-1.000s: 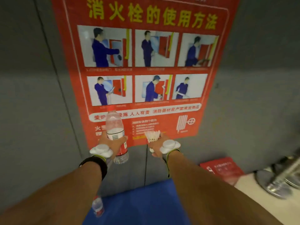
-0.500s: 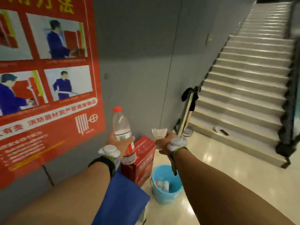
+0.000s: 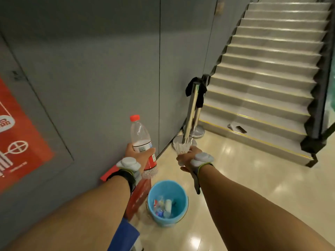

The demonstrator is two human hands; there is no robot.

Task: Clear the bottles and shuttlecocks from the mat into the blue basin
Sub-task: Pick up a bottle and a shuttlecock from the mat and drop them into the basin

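My left hand (image 3: 138, 154) grips a clear plastic bottle (image 3: 141, 140) with a red cap and red label, held upright. My right hand (image 3: 188, 157) is closed around a white shuttlecock (image 3: 181, 148), feathers pointing up. Both hands are held out at about the same height, above and beyond the blue basin (image 3: 167, 219). The basin stands on the floor below, between my forearms, with several bottles lying in its bottom. A corner of the blue mat (image 3: 125, 236) shows at the lower edge under my left forearm.
A red box (image 3: 139, 194) leans against the grey wall left of the basin. A chrome stanchion post (image 3: 190, 116) with black cloth stands beyond my hands. A staircase (image 3: 268, 73) rises at the right, with a phone (image 3: 241, 129) on its lowest step. A red poster (image 3: 16, 142) hangs on the left wall.
My view has swung right and down from the red poster to the basin and stairs. Both hands keep their hold on the bottle and the shuttlecock, now nearer above the basin.
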